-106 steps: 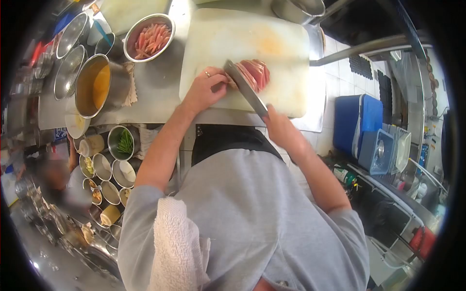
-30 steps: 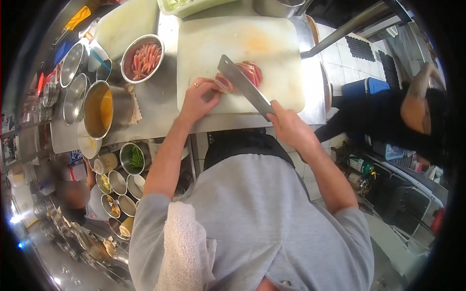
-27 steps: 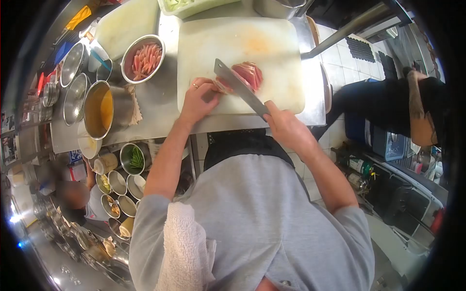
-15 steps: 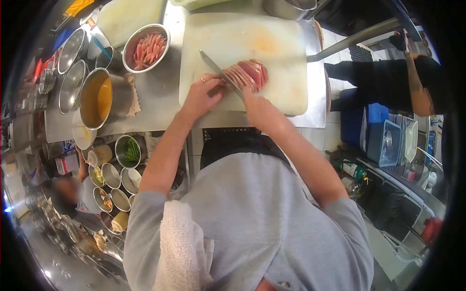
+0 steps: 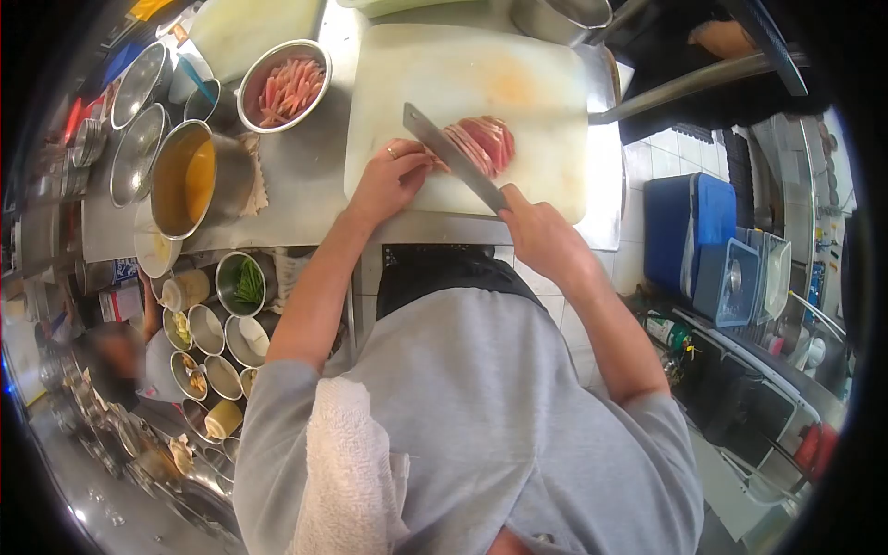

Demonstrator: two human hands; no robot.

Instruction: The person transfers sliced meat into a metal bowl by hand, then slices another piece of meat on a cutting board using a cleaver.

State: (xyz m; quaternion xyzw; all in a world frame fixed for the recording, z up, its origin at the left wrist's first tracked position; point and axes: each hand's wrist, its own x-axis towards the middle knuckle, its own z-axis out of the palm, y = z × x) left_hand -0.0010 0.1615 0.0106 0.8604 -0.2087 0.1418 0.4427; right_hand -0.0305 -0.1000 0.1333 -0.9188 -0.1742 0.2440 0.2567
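Observation:
My right hand [image 5: 544, 233] is wrapped round the handle of a wide-bladed knife [image 5: 453, 153]. Its blade slants up and left across the white cutting board [image 5: 546, 92], along the left side of a sliced piece of pink meat [image 5: 490, 139]. Left of the blade, my left hand [image 5: 393, 180], with a ring on one finger, has its fingers bent and pinched on some meat at the blade's edge. The blade hides part of that meat.
A steel bowl [image 5: 284, 85] of cut meat strips stands left of the board. Beyond it are a pot [image 5: 185, 180] of orange liquid and empty-looking bowls [image 5: 141, 159]. Ingredient containers [image 5: 245, 282] sit lower left, near another person. A second person's hand [image 5: 721, 39] shows upper right.
My right hand has drawn the knife back toward me and to the right. The left hand has stayed near the same spot. The person at the right has moved up the view.

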